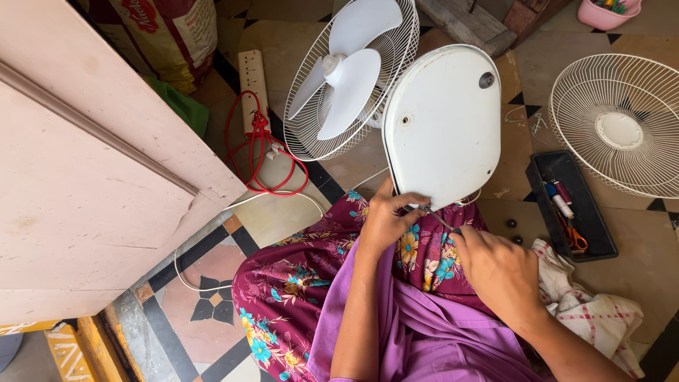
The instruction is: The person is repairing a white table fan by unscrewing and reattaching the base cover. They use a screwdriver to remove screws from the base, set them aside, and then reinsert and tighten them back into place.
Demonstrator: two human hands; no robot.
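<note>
White fan base (442, 124) centre frame | left hand (385, 219) fingers clamped on its lower edge | right hand (498, 272) fingers clamped on screwdriver (440, 219) | red-and-cream printed sack (166, 35) upper left

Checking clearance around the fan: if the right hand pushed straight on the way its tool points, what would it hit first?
Probably the lower edge of the white fan base, where the screwdriver in the right hand points; the left hand is just beside it. Depth is unclear.

Home floor — patterned tiles (205, 297), dismantled fan (353, 71), loose grille (622, 124), tool tray (569, 205) — makeshift repair spot
</note>
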